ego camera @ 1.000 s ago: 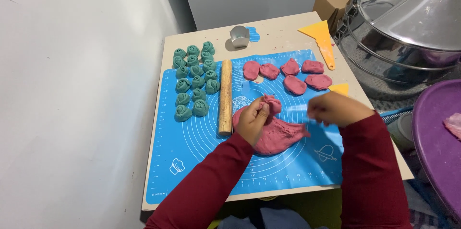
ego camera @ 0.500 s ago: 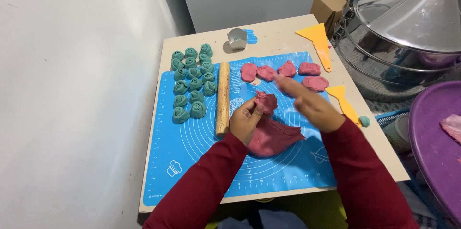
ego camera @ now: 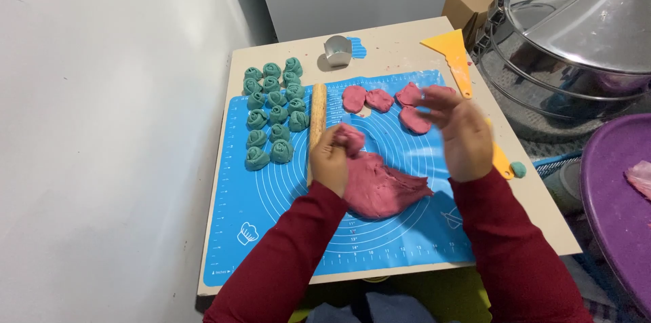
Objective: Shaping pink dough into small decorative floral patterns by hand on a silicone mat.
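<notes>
Nearest the camera, two dark red sleeves reach over a blue mat (ego camera: pixel 271 228) printed with white rings, which lies flat on the pale table (ego camera: pixel 407 42) and gives the soft dough a smooth, non-stick bed. On it sits the dough lump (ego camera: pixel 383 187), dull pink, thick and folded, with torn, ragged edges. The left hand (ego camera: pixel 330 160) rests at the lump's upper left edge, its grip closed around a small pink piece (ego camera: pixel 350 138) pinched up between thumb and fingers. The right hand (ego camera: pixel 458 134) hovers above the mat, fingers loosely curled and pointing at the pink discs (ego camera: pixel 380 99); whether it has hold of anything cannot be told, since motion blurs the fingertips.

Beside the left hand, a wooden pin (ego camera: pixel 317 126) lies lengthwise, parting pink from green. Left of it, green rolls (ego camera: pixel 271 116), coiled like small roses, stand in tidy rows. The flattened discs sit in a loose cluster at the mat's far edge. Beyond, a yellow scraper (ego camera: pixel 451 52) and a small metal cutter (ego camera: pixel 337 50) lie on bare table, and a steel steamer (ego camera: pixel 576 45) with a domed lid stands to the right.
</notes>
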